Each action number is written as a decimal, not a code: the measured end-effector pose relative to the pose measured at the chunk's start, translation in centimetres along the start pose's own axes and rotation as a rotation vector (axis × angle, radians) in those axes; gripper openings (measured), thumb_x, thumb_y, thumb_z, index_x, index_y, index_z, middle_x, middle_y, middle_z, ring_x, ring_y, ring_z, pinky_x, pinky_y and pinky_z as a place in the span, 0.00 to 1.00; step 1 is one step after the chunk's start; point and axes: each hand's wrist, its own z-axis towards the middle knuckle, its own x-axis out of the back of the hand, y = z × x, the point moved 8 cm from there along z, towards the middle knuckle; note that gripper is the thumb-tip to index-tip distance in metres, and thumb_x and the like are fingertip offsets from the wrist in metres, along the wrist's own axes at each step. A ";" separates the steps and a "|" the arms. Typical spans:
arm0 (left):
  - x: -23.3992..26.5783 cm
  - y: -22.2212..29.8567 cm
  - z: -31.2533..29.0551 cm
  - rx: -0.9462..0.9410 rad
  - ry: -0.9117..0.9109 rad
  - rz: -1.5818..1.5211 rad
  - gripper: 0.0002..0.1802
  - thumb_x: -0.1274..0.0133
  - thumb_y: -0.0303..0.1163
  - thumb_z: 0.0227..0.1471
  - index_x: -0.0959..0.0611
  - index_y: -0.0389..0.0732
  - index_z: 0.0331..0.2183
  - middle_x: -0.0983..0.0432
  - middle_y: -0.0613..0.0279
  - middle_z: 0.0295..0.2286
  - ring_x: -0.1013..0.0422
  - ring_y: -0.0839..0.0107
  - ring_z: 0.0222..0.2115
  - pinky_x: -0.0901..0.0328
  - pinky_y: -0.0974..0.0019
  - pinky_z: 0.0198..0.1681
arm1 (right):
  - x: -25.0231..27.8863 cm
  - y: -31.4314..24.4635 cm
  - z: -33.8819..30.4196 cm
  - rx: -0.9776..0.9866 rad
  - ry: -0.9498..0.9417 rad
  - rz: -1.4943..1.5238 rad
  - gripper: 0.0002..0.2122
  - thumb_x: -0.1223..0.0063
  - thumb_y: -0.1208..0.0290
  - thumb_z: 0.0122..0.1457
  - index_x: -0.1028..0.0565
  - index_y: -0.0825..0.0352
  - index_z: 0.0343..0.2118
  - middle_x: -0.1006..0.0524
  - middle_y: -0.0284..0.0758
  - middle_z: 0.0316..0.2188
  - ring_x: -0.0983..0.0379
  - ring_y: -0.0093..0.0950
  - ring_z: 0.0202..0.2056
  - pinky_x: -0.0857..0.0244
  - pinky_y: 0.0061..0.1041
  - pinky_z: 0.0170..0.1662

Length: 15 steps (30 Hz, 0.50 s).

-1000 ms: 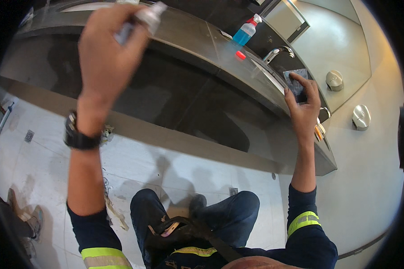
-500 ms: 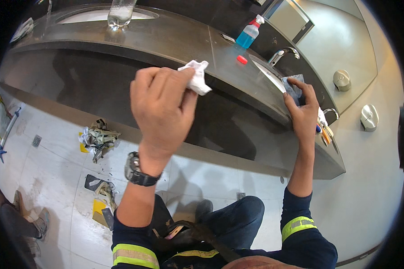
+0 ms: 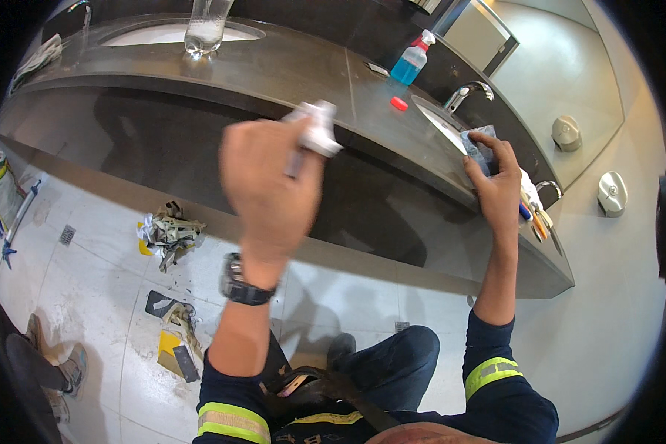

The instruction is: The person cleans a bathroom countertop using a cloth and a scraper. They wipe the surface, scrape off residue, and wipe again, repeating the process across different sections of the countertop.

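A crumpled white tissue (image 3: 321, 127) is pinched between the thumb and fingers of my left hand (image 3: 268, 181), raised in front of the counter's front edge. That hand is smeared by motion. Over the right end of the counter, my right hand (image 3: 502, 177) grips a small translucent bluish-grey plastic piece (image 3: 479, 150) between thumb and fingers, beside the right sink (image 3: 440, 126). The exact kind of this piece is hard to make out. Beyond it, a red cap (image 3: 399, 103) lies on the counter near a spray bottle (image 3: 411, 61) with blue liquid.
The dark curved counter (image 3: 303, 70) carries a clear bottle (image 3: 205, 33) by the left sink. Hand tools (image 3: 538, 214) lie at its right end, near a tap (image 3: 468, 95). Crumpled scraps (image 3: 169, 233) litter the floor; another person's shoe (image 3: 74, 368) shows at left.
My left hand has shifted slightly down with the tissue, its wrist moving right. My right hand keeps its grip almost in place. The whole view has moved a little.
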 end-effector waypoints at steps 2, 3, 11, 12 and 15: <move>-2.1 2.5 -1.1 -0.026 -0.115 -0.081 0.20 0.33 0.25 0.41 0.14 0.43 0.41 0.22 0.65 0.32 0.28 0.61 0.38 0.36 0.57 0.41 | -0.8 0.0 0.3 -0.008 -0.015 0.024 0.18 0.37 0.71 0.53 0.18 0.63 0.49 0.22 0.37 0.38 0.26 0.29 0.40 0.35 0.26 0.48; -2.6 3.1 -1.2 -0.021 -0.105 -0.107 0.20 0.33 0.25 0.40 0.14 0.43 0.41 0.22 0.66 0.32 0.28 0.62 0.39 0.37 0.57 0.41 | -0.7 0.5 0.3 0.012 -0.009 0.047 0.18 0.37 0.71 0.53 0.18 0.64 0.49 0.22 0.37 0.39 0.26 0.29 0.41 0.34 0.27 0.49; 6.2 -6.4 4.9 -0.134 0.006 0.288 0.12 0.36 0.24 0.50 0.13 0.42 0.40 0.19 0.61 0.33 0.28 0.61 0.35 0.33 0.59 0.41 | 1.9 -2.6 -2.3 0.176 0.348 0.080 0.17 0.36 0.72 0.55 0.19 0.67 0.49 0.21 0.38 0.41 0.25 0.29 0.42 0.32 0.29 0.50; 6.1 -6.6 5.9 -0.190 -0.006 0.248 0.12 0.36 0.24 0.51 0.13 0.42 0.40 0.19 0.61 0.33 0.27 0.63 0.35 0.33 0.60 0.40 | 1.9 -2.6 -3.8 0.228 0.383 0.164 0.19 0.32 0.73 0.52 0.19 0.67 0.49 0.22 0.37 0.41 0.25 0.30 0.40 0.33 0.28 0.49; 6.4 -6.5 5.6 -0.277 -0.066 0.153 0.13 0.36 0.25 0.52 0.13 0.43 0.42 0.18 0.63 0.34 0.26 0.66 0.34 0.32 0.61 0.39 | -1.2 -7.0 -10.0 0.510 0.141 -0.009 0.21 0.30 0.74 0.49 0.19 0.66 0.48 0.24 0.38 0.40 0.26 0.31 0.38 0.33 0.27 0.45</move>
